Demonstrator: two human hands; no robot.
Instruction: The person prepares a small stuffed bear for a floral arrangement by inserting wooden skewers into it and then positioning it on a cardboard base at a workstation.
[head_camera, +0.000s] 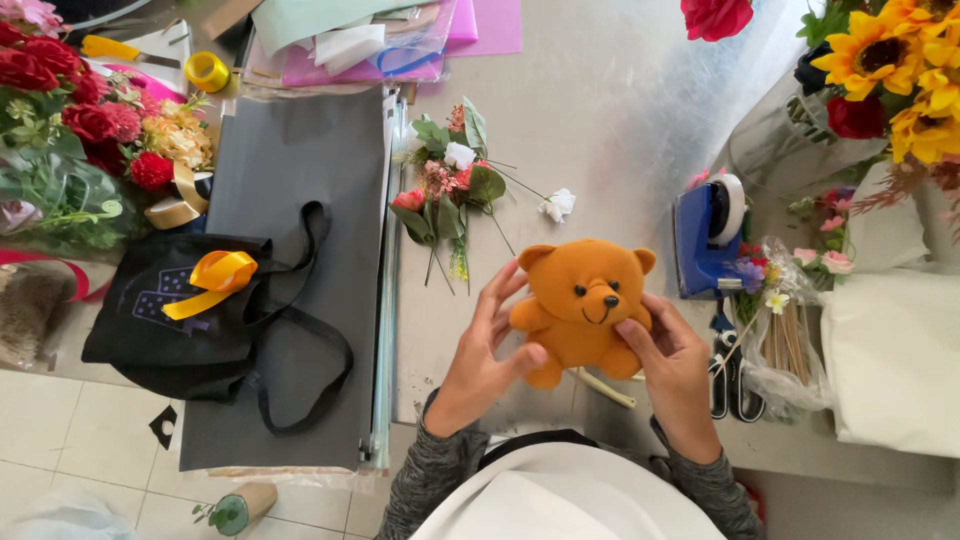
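- While both hands grip it, the orange teddy bear (583, 305) sits upright between them, above the near tabletop (600, 120).
- Farther off lies a small flower bunch (450, 195); a blue tape dispenser (708, 238) stands right, a black tote bag (190, 315) left.
- The left hand (485, 355) cups its side, fingers spread; the right hand (672, 358) pinches its other side.

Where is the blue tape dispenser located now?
In the head view, the blue tape dispenser stands on the table at right, just right of the orange teddy bear and beside the wrapped small flowers.
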